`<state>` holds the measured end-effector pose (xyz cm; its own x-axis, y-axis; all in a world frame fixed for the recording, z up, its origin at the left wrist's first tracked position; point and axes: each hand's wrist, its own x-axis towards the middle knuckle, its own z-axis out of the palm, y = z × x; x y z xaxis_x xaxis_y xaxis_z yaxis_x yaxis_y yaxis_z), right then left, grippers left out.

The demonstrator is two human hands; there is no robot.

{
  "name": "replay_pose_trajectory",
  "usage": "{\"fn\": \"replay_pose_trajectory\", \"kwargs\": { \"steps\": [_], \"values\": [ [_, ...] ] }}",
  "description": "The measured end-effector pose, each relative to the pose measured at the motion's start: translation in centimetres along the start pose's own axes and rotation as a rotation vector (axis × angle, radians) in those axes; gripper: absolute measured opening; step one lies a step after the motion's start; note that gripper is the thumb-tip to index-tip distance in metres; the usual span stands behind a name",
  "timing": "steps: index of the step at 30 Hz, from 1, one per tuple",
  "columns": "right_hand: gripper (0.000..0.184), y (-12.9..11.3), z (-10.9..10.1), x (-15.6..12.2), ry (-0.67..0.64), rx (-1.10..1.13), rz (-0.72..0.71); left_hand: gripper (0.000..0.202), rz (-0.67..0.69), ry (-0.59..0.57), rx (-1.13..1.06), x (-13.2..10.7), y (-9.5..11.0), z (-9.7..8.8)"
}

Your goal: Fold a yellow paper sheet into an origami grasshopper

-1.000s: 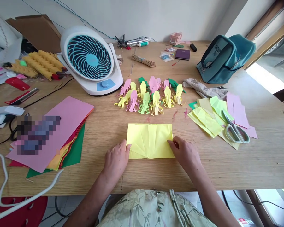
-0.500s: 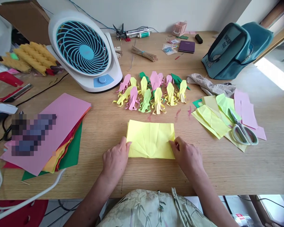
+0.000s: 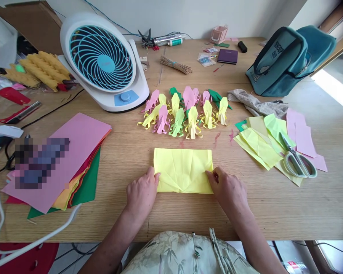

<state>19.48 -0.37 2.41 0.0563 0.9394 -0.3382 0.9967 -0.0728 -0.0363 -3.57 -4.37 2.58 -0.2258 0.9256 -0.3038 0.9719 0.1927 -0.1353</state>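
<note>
A sheet of yellow paper (image 3: 184,169), folded into a wide rectangle and marked with creases, lies in front of me. At its left edge my left hand (image 3: 143,190) pinches it between thumb and fingers. My right hand (image 3: 228,188) grips the right edge the same way, with the fingers curled under. Just beyond the paper stand several folded paper figures with curled legs, among them a pink one (image 3: 161,120), a light green one (image 3: 177,122) and a pale yellow one (image 3: 192,122).
Scissors (image 3: 298,160) rest on paper scraps (image 3: 257,146) at right. A stack of coloured paper (image 3: 82,133) lies at left under a blurred object. Behind are a fan (image 3: 105,62), a bundle of sticks (image 3: 175,64), a grey cloth (image 3: 255,102) and a teal bag (image 3: 277,64).
The yellow paper's far edge has come down and lies flatter and more even. Both hands keep their hold on its sides. The whole view has shifted slightly.
</note>
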Motion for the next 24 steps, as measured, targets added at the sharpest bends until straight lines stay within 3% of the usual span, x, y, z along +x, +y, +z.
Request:
{"fn": "replay_pose_trajectory", "kwargs": {
  "steps": [5, 8, 10, 12, 14, 16, 19, 24],
  "values": [
    [0.035, -0.1, 0.0, 0.1, -0.005, 0.005, 0.007, 0.039, 0.002, -0.001, 0.001, -0.1, 0.0, 0.2],
    [0.036, 0.0, 0.1, 0.1, -0.004, 0.006, 0.005, 0.035, 0.013, 0.134, 0.011, 0.0, 0.1, 0.4],
    [0.036, 0.0, 0.2, 0.1, 0.001, 0.011, -0.002, 0.042, 0.111, 0.294, 0.067, 0.4, 0.0, 0.5],
    [0.035, 0.1, 0.2, 0.1, 0.004, 0.017, -0.007, 0.063, 0.336, 0.383, 0.124, 1.1, -0.3, 0.6],
    [0.035, 0.1, 0.2, 0.1, 0.001, 0.021, -0.006, 0.081, 0.609, 0.358, 0.131, 1.9, -0.5, 0.8],
    [0.035, 0.2, 0.2, 0.2, -0.005, 0.026, 0.0, 0.082, 0.785, 0.276, 0.104, 2.8, -0.8, 0.9],
    [0.035, 0.1, 0.1, 0.2, -0.012, 0.038, 0.006, 0.071, 0.859, 0.192, 0.055, 3.4, -0.8, 0.9],
    [0.036, 0.1, 0.1, 0.3, -0.017, 0.053, 0.009, 0.04, 0.849, 0.217, -0.077, 2.9, 1.1, 0.3]
  ]
}}
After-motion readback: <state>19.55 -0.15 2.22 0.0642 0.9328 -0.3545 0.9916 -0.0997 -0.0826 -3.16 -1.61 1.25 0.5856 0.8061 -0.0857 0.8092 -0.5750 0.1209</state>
